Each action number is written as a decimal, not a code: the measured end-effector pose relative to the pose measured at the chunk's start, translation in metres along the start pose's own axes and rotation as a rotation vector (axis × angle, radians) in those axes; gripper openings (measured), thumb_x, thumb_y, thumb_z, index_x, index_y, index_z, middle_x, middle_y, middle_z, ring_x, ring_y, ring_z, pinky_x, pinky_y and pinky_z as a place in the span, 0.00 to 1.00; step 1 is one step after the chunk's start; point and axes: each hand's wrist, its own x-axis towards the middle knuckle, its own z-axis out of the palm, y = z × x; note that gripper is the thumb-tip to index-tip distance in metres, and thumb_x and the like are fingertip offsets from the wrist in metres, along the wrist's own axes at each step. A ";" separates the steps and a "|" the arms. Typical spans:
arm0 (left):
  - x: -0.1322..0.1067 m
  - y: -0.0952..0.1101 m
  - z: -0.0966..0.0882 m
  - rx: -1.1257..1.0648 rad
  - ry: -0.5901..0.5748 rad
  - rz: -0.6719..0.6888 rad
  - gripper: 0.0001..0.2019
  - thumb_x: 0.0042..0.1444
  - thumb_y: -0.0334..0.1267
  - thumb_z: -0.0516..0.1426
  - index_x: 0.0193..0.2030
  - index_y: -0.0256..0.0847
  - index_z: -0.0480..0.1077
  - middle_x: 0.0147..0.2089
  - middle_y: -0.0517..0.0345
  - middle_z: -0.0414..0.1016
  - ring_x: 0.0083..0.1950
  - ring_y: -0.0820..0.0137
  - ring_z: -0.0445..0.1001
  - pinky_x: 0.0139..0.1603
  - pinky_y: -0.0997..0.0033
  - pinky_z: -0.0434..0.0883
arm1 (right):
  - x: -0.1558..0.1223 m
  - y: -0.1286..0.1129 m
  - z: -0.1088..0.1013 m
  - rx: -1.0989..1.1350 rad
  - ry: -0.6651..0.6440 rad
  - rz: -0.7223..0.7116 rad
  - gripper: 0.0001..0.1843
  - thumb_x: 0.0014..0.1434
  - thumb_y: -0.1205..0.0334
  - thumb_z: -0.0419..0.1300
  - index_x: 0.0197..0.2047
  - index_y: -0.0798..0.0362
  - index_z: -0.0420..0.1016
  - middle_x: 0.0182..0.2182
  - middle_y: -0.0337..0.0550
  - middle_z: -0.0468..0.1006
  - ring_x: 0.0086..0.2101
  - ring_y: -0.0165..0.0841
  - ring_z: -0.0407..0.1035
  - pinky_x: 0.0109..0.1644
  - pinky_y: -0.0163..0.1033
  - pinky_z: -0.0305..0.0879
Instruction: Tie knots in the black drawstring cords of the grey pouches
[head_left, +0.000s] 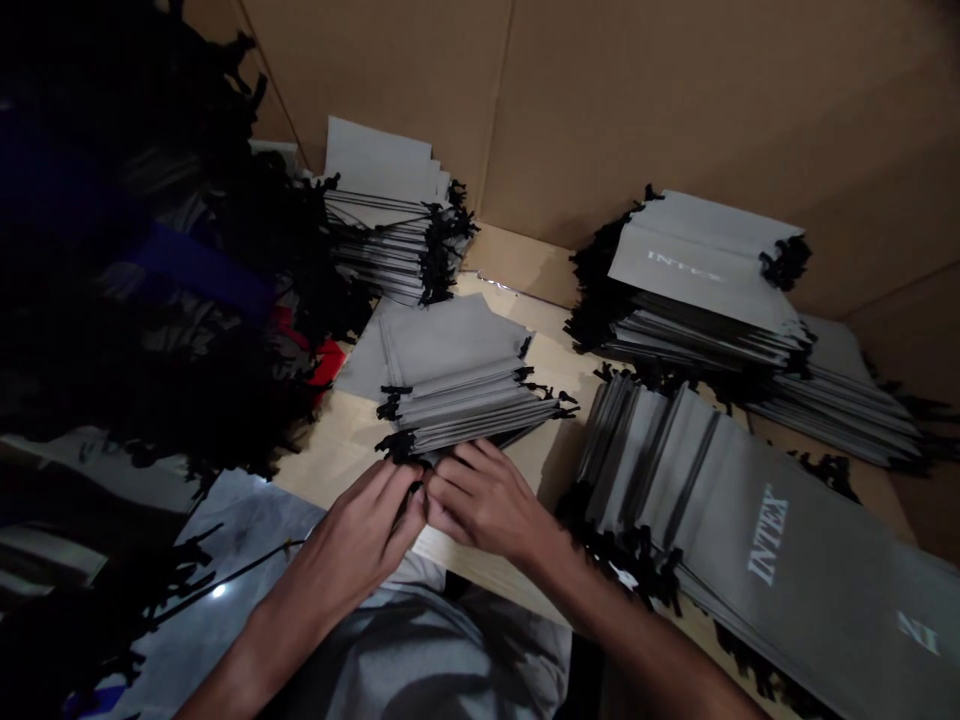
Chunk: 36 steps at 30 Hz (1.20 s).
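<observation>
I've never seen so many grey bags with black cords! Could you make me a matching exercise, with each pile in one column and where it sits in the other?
Piles:
1. Centre stack
2. Back stack
3. Right stack
4. Fanned row

Places:
A. Spread at lower right, white INTEX lettering showing
B. At the right, against the cardboard wall
C. Touched by the left hand and right hand
D. At the back left, beside a heap of black cords

Pairs: 1-C, 2-D, 3-B, 4-A
</observation>
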 end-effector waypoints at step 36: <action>-0.001 0.009 -0.001 -0.140 -0.219 -0.224 0.17 0.81 0.46 0.42 0.44 0.48 0.67 0.40 0.58 0.78 0.43 0.60 0.80 0.45 0.62 0.68 | -0.003 -0.003 -0.010 0.090 -0.018 0.055 0.12 0.77 0.66 0.52 0.43 0.54 0.75 0.35 0.44 0.75 0.39 0.40 0.63 0.44 0.46 0.58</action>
